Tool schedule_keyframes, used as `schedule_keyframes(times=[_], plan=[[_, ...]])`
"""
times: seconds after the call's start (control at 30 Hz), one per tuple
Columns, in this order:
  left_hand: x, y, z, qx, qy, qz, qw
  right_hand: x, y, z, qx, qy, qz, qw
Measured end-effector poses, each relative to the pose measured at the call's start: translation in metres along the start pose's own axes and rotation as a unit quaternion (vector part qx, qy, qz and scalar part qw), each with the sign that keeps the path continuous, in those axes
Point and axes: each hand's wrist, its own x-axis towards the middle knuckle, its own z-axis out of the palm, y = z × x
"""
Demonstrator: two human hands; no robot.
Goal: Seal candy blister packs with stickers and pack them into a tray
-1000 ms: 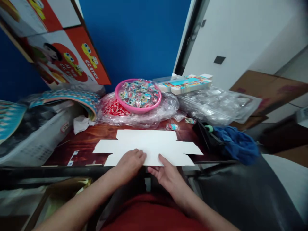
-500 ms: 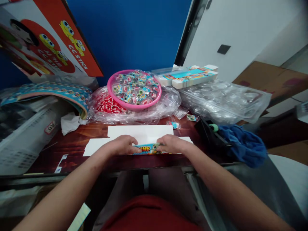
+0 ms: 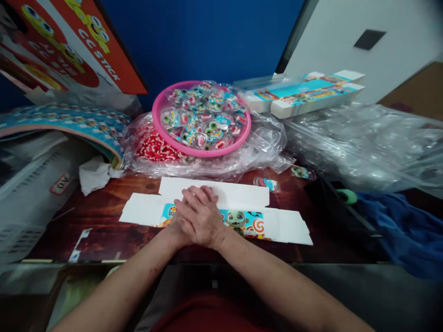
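A flattened printed carton point(image 3: 285, 224) lies along the front of the table, its blue cartoon strip facing up and white flaps spreading left, right and behind. My left hand point(image 3: 180, 229) rests flat on the middle of it, mostly covered. Crossed over its back is my right hand point(image 3: 205, 225), fingers extended and pressing down. The two hands hide the centre of the print. Behind the carton's right part lies a small clear-wrapped piece point(image 3: 266, 184).
A pink basin point(image 3: 201, 151) full of small wrapped packs sits on a clear bag with red-and-white pieces point(image 3: 157, 146). Folded boxes point(image 3: 294, 108) lie on clear plastic packaging point(image 3: 349, 138) at back right. A white basket point(image 3: 38, 207) stands left, a blue cloth point(image 3: 401, 226) right.
My hands, apart at the carton's front edge before, are now stacked at its middle. The printed panel, raised toward me before, lies flat. The view has moved closer.
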Motion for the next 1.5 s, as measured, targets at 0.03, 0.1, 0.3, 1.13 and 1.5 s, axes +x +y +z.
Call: schedule_keyframes(times=[0.03,0.1,0.3,1.13,1.5], plan=[[0.0,-0.001,-0.001,0.006,0.001,0.003,1.0,-0.001,0.003,0.008,0.012,0.025,-0.018,0.999],[0.0,-0.005,-0.002,0.043,0.007,0.028,0.999,-0.011,0.019,0.014,0.027,0.068,-0.04,0.997],[-0.005,-0.022,-0.003,0.129,-0.005,0.076,0.989,-0.06,0.081,-0.007,0.03,0.082,-0.07,0.994],[-0.205,-0.023,-0.029,0.36,0.284,0.087,0.884,0.019,-0.049,-0.032,0.239,-0.013,0.058,0.969],[-0.216,-0.066,0.019,0.204,0.254,0.079,0.942,-0.052,-0.011,-0.028,-0.161,0.11,-0.449,0.872]])
